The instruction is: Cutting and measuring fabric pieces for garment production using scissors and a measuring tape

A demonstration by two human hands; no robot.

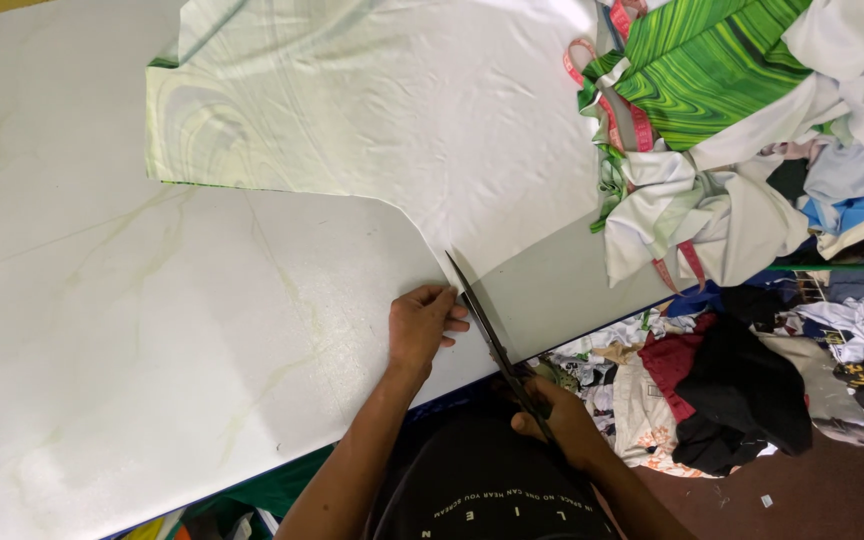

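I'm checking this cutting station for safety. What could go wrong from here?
The left hand presses the pale fabric right beside the scissors, so its fingertips could get nicked. The right hand works off the table edge, so the cut line might wander.

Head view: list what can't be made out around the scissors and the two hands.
- Scissors handles: hidden inside the right hand.
- Right hand's fingers: curled under, head view.
- Table near edge: covered by the white fabric.
- Left hand palm: pressed flat on the fabric, unseen.
- Floor scraps: too jumbled to separate.
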